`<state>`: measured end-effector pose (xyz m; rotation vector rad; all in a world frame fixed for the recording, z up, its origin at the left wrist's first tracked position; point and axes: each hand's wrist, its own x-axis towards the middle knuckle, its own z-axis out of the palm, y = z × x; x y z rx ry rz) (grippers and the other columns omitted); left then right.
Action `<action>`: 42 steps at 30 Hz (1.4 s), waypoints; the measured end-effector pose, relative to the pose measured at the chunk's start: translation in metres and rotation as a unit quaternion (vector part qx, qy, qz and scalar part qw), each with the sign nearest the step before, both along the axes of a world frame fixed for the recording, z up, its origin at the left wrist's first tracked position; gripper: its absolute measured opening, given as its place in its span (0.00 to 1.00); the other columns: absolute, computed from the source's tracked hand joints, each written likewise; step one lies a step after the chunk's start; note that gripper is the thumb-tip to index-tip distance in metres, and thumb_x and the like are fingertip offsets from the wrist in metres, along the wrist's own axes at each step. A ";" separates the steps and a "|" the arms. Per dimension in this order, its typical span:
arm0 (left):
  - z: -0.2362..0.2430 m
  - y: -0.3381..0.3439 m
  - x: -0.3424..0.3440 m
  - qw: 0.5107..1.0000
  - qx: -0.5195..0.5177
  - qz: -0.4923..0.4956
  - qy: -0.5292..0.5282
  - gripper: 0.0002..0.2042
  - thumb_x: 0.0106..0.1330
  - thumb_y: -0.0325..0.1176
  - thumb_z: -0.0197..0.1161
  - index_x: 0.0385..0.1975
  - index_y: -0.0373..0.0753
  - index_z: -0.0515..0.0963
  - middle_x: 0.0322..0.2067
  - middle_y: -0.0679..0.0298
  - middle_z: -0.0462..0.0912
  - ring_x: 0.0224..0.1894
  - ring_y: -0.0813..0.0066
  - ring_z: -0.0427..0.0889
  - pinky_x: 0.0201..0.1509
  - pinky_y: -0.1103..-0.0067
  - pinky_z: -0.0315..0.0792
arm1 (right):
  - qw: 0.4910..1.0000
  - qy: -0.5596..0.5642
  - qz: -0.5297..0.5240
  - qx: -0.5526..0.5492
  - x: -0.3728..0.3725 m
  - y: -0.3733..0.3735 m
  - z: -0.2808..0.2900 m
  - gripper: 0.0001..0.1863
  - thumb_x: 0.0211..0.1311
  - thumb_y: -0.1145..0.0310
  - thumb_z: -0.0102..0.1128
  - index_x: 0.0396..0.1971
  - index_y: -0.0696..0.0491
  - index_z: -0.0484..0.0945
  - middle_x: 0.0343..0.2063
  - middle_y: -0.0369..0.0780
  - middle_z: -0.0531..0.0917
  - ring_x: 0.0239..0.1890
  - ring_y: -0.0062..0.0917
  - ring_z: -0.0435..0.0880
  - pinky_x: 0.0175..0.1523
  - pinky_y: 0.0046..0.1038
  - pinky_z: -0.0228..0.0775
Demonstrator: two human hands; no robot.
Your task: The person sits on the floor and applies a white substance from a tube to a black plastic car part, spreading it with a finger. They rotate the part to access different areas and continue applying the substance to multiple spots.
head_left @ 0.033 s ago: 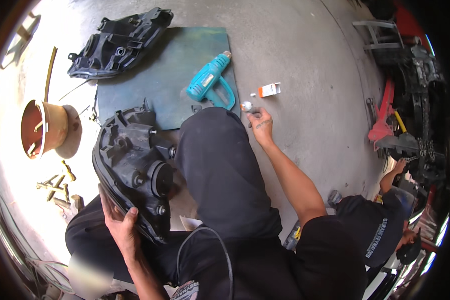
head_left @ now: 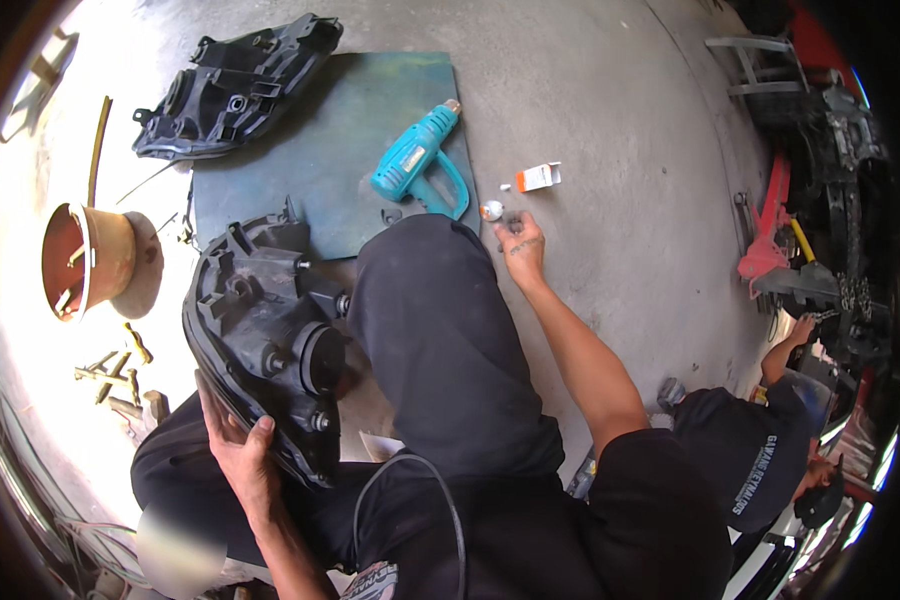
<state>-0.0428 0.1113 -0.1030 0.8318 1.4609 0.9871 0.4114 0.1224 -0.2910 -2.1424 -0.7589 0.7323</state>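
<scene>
A black car headlight housing [head_left: 245, 320] leans against my leg, its back with caps and screws turned up. My left hand [head_left: 245, 455] grips its lower edge, thumb on top and fingers along the outer rim. My right hand [head_left: 523, 255] is beyond my knee, its fingers bent together in a pinch; what they hold, if anything, is too small to make out. Just past those fingertips is a small white and orange tube or bottle [head_left: 491, 211]. Near it lie a tiny white cap-like piece [head_left: 505, 188] and an opened white and orange carton [head_left: 539, 177].
A teal heat gun [head_left: 415, 160] rests on a dark green board [head_left: 310, 190]. A second headlight housing [head_left: 235, 95] overlaps the board's far left corner. At left are a brown bucket [head_left: 110, 260] and several tools [head_left: 115, 375]. Another person [head_left: 745, 450] works at right by a red jack [head_left: 765, 235].
</scene>
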 end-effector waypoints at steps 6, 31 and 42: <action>-0.006 0.002 0.001 0.999 0.005 -0.021 0.032 0.57 0.51 0.36 0.79 0.80 0.28 0.50 0.80 0.44 0.50 0.83 0.54 0.49 0.84 0.64 0.44 | 0.968 -0.227 -0.107 -0.002 0.045 -0.007 -0.088 0.21 0.57 0.70 0.73 0.50 0.60 0.81 0.37 0.51 0.88 0.39 0.46 0.88 0.50 0.42 0.78; -0.001 0.005 -0.003 0.999 -0.033 0.011 0.019 0.56 0.49 0.28 0.74 0.81 0.33 0.51 0.69 0.47 0.73 0.69 0.60 0.73 0.76 0.69 0.64 | 0.953 -0.086 0.247 0.154 -0.025 0.101 0.095 0.16 0.67 0.69 0.71 0.50 0.59 0.82 0.44 0.40 0.88 0.45 0.24 0.87 0.53 0.31 0.79; 0.000 0.005 -0.006 0.999 -0.050 0.008 0.007 0.54 0.47 0.27 0.73 0.80 0.34 0.55 0.72 0.44 0.69 0.74 0.58 0.68 0.79 0.69 0.58 | 0.638 -0.258 0.688 0.231 -0.179 0.216 0.147 0.22 0.52 0.76 0.68 0.50 0.54 0.81 0.45 0.44 0.84 0.47 0.41 0.85 0.51 0.41 0.80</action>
